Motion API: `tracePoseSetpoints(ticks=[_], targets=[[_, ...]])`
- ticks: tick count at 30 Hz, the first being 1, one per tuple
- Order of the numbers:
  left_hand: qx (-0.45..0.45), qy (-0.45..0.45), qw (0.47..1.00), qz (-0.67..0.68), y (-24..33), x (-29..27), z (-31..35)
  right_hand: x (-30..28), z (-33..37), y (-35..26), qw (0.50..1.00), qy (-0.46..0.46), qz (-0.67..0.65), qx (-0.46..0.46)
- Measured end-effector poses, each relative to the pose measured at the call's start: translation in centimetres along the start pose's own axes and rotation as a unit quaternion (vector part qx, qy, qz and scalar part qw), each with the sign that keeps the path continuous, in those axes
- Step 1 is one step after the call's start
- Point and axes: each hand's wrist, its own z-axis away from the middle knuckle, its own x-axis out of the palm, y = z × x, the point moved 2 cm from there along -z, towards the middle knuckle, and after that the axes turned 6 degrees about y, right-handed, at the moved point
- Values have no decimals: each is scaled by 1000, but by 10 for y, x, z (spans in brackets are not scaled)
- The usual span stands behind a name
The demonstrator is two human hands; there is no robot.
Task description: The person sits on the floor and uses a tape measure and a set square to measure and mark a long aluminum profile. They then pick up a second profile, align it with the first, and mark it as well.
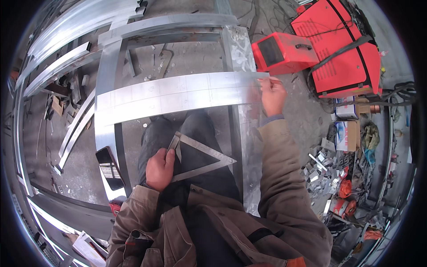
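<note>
A shiny metal strip (pixel 178 92) with thin lines marked across it lies crosswise over a metal frame in front of me. My left hand (pixel 160 169) is closed on a metal set square (pixel 207 152), held by its thick edge above my lap, apart from the strip. At the strip's right end, my right hand (pixel 273 97) is closed in a pinch around a thin, reddish, pencil-like stick (pixel 275 81). Its tip is near the strip's upper corner. The fingers hide part of the stick. A phone (pixel 110 168) rests on the frame's left bar, left of my left hand.
The frame's right bar (pixel 251 158) runs beside my right forearm. Beyond it stand a red machine (pixel 336 49) and a smaller red unit (pixel 284 54) with cables. Metal offcuts (pixel 321 169) and cardboard boxes (pixel 348 135) sit at right. Long metal profiles (pixel 80 33) lie at far left.
</note>
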Motion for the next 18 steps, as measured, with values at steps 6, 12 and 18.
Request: tracePoseSetpoints(ticks=[6, 12, 18], targets=[[7, 11, 1000, 2, -5, -5, 4, 0, 39, -28, 994, -8, -85, 71], [15, 18, 1000, -7, -7, 0, 4, 16, 72, -51, 991, -71, -90, 62], [25, 44, 998, -29, -12, 0, 6, 40, 103, -79, 987, -96, -101, 81]])
